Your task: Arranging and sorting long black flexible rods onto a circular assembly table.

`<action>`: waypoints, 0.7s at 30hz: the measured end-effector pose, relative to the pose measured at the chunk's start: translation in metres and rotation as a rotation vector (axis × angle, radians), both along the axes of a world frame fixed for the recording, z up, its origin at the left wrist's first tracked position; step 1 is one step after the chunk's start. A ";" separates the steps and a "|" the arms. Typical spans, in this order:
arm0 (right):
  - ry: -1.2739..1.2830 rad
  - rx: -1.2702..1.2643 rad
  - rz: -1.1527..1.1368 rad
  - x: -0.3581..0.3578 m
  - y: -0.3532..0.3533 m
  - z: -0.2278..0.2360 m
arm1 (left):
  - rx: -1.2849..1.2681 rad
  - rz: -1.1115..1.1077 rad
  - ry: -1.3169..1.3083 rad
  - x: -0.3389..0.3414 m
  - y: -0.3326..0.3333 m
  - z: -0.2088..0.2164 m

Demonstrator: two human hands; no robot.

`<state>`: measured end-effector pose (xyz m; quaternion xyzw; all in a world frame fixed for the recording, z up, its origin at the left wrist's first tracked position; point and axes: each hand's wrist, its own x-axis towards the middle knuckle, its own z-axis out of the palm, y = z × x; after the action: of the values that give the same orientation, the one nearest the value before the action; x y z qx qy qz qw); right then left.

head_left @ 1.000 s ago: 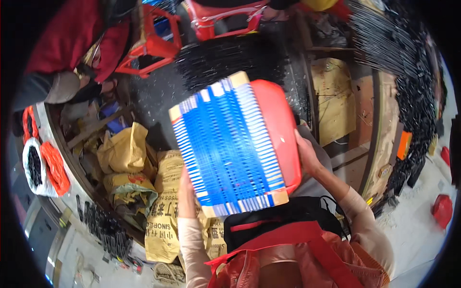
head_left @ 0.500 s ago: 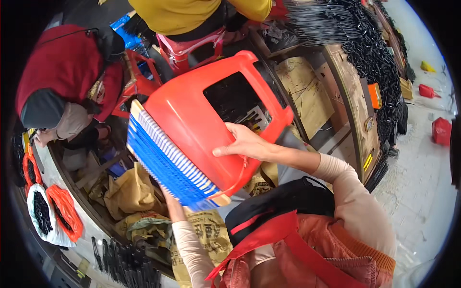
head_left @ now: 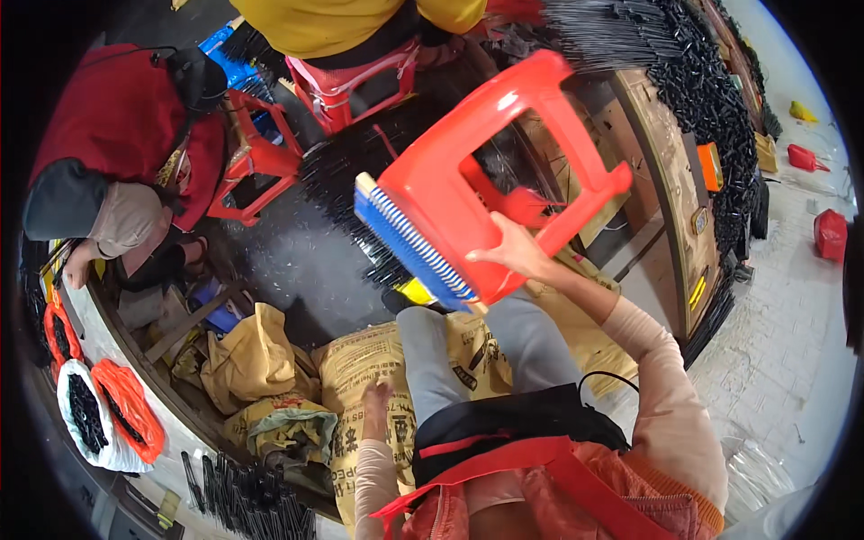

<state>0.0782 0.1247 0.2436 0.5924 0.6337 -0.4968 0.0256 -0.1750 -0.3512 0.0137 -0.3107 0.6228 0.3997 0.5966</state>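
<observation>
head view: the stool (head_left: 468,189), red moulded plastic with a blue-and-white woven seat pad along its 8 o'clock edge, hangs tilted in the air at about 12 o'clock from the person's lap, its legs pointing toward 1 o'clock. the right hand (head_left: 517,254) is clamped on the rim at the stool's 5 o'clock corner, fingers curled over the edge. the left hand (head_left: 376,400) rests on a sack (head_left: 369,369) at 7 o'clock of the stool, fingers loosely together, holding nothing.

half a second ago the left hand was under the pad; it has let go and dropped, and the stool has turned so its open underside and square leg frame show.

the sack is creased tan woven fabric. thin black rods (head_left: 711,117) lie heaped at 2 o'clock along a wooden bench (head_left: 670,171).
</observation>
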 end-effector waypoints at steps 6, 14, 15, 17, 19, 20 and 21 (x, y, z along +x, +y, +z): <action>0.065 0.100 -0.106 0.087 0.029 -0.062 | -0.170 -0.337 0.112 0.027 -0.030 0.017; 0.003 0.276 -0.259 0.205 0.077 -0.123 | -0.333 -0.606 0.094 0.086 -0.042 0.052; -0.040 0.171 -0.195 0.229 0.094 -0.116 | -0.238 -0.627 0.110 0.096 -0.038 0.061; 0.012 0.118 -0.215 0.255 0.123 -0.117 | -0.299 -0.757 0.146 0.110 -0.020 0.068; -0.047 0.222 -0.211 0.281 0.144 -0.125 | -0.337 -0.785 0.191 0.123 -0.005 0.073; -0.048 0.320 -0.194 0.295 0.154 -0.133 | -0.309 -0.755 0.228 0.129 0.001 0.073; -0.042 0.247 -0.203 0.312 0.164 -0.143 | -0.283 -0.724 0.267 0.134 0.005 0.073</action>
<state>0.3899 0.2884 0.1005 0.6624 0.6260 -0.4027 -0.0845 -0.0412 -0.3466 0.0871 -0.0958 0.8126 0.1109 0.5640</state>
